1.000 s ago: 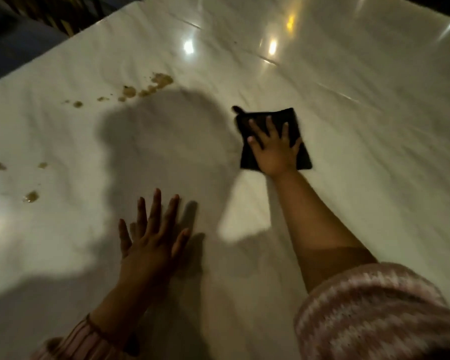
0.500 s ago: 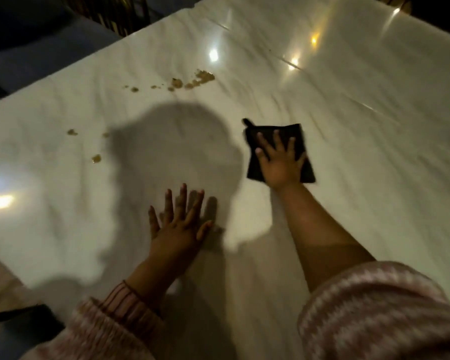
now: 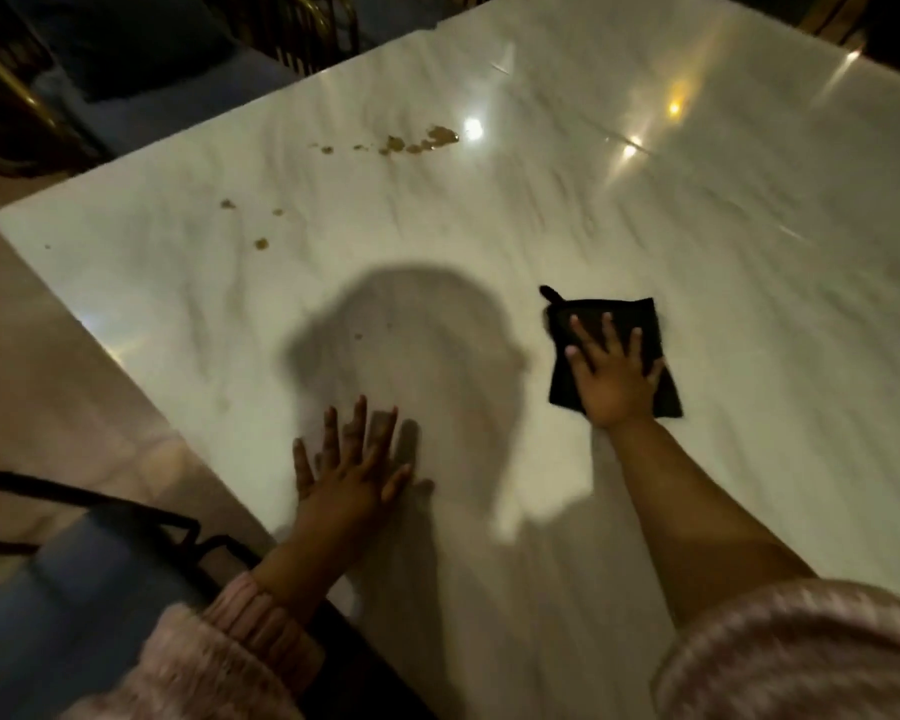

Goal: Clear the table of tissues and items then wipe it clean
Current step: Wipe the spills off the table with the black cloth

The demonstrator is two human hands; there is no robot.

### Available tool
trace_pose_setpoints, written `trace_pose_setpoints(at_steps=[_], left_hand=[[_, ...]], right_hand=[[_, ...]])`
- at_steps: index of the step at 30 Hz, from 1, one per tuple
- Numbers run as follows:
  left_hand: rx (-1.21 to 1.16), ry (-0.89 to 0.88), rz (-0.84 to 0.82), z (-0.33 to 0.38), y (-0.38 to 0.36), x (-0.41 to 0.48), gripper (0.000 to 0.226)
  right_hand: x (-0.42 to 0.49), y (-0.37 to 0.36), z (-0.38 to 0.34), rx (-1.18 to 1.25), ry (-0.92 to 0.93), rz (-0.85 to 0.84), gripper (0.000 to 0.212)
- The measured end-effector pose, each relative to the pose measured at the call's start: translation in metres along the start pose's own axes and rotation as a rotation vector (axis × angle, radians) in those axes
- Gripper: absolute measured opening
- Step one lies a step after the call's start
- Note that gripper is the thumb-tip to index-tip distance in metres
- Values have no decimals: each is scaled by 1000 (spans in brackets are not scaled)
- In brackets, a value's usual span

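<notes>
The left hand (image 3: 352, 475) lies flat, palm down, fingers straight and spread, close to the body. The right arm (image 3: 697, 511) reaches further forward, bare to the elbow; the right hand (image 3: 614, 376) is likewise flat, fingers spread.

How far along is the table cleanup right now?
Done: no tissues or items show on the marble table. In hand: the right hand presses the black cloth flat on it; the left hand rests flat nearby. Left: the brown spill spots toward the far left corner are unwiped.
</notes>
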State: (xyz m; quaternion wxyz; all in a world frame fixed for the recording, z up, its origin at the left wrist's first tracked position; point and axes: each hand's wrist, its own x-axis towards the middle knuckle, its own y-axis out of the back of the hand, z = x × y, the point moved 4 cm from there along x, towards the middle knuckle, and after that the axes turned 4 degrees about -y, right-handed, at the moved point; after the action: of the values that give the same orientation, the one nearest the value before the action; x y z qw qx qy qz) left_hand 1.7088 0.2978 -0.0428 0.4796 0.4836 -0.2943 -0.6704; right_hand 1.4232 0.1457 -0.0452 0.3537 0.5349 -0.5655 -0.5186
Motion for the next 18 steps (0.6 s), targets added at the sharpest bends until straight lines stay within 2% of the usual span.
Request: trace_pose_setpoints(at_steps=[1,3,5,6,8,13,18], left_hand=[[-12,-2,-8,0,-4,-5,71],[-16,-11,-14,3,-10,-16,66],[-19,-17,-11,7,-15,-22,62],[-15,-13,-1,7,-15,-22,62],[16,4,15,8,-16,-22,62],[44,27,29,7,-18,-22,62],[46,32,7,11,-20,-26,60]], right_hand=[[-16,-7,-16,-31,77,-10,49],[-63,-20,-37,-104,366,-46,54],[-97,-25,-27,-137,615,-109,60],[-101,-21,-14,-128,654,-119,61],[-96,-10,20,-113,589,-69,60],[-110,5,111,-23,145,4,52],[-179,-2,125,-53,12,26,60]])
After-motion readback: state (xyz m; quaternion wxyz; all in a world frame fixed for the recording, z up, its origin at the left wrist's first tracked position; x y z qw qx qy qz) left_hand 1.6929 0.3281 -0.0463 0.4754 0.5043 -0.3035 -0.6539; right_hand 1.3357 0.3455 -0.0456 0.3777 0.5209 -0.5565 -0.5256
